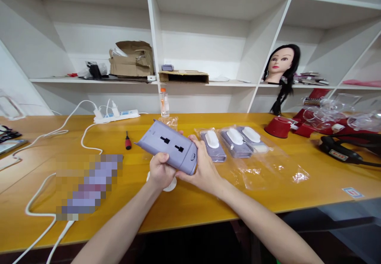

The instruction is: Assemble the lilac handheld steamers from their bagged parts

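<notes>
1. Our left hand (160, 172) and right hand (204, 168) held a lavender-grey travel adapter (168, 147) above the wooden counter (190, 208), our fingers (193, 139) clenched around it.
2. Three bagged adapters (235, 143) lay just beside it, to the right.

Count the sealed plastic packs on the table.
3, in a row on the wooden table right of the lilac socket adapter: left pack, middle pack, right pack. The pixelated patch could hide another.

"How do your arms look?"

"My left forearm (116, 232) and right forearm (264, 228) are bare and slim, tapering toward the hands."

"And your hands?"

"Bare too: my left hand (162, 171) and right hand (202, 166), with slim fingers (159, 160)."
</notes>
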A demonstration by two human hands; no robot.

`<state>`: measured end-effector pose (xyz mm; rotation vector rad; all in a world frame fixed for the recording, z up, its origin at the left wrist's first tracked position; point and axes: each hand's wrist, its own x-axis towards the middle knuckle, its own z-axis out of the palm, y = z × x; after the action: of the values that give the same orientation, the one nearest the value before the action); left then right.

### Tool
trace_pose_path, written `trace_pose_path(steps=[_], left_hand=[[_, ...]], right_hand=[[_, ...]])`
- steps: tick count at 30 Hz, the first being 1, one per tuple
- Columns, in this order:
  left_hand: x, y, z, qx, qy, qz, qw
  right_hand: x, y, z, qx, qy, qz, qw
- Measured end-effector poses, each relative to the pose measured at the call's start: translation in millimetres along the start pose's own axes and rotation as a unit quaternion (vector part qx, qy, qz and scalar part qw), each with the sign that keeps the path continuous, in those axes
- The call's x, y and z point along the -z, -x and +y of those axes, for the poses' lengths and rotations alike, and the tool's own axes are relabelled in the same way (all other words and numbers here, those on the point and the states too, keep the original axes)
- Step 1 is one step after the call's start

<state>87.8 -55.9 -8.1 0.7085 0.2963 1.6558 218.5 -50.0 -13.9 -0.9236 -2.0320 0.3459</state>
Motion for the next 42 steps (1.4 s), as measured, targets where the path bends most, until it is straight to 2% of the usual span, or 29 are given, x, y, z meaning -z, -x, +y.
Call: trace_pose_path(steps=[9,13,17,20,23,26,31,36,40,42], left_hand=[[1.4,1,0,-0.004,0.010,-0.002,1.000],[-3.1,0,2,-0.010,0.002,0.015,1.000],[-9.7,-1,5,-0.023,0.013,0.014,1.000],[-10.2,-5,15,-0.035,0.026,0.015,0.999],[-5.3,-11,30,-0.067,0.038,0.041,0.996],[-1.6,-14,39,-0.086,0.054,0.032,0.994],[-6.6,-11,29,-0.058,0.060,0.057,0.995],[-7.8,-9,17,-0.023,0.064,0.081,0.994],[-7.0,-8,17,0.002,0.052,0.108,0.993],[-7.6,-9,18,0.011,0.041,0.132,0.990]], right_hand=[[-1,1,-1,0.018,0.019,0.006,1.000],[-2,-1,0,0.022,0.001,0.000,1.000],[-3,-1,-4,0.036,-0.031,0.027,0.999],[-4,0,-8,0.012,-0.037,0.037,0.999],[-5,-1,-8,-0.030,-0.029,0.036,0.998],[-6,-3,-3,-0.045,-0.052,0.031,0.997],[-7,-5,6,-0.016,-0.101,0.030,0.994],[-1,-3,3,0.011,-0.170,0.000,0.985],[5,-4,2,0.072,-0.039,0.085,0.993],[7,-5,5,0.110,0.030,0.104,0.988]])
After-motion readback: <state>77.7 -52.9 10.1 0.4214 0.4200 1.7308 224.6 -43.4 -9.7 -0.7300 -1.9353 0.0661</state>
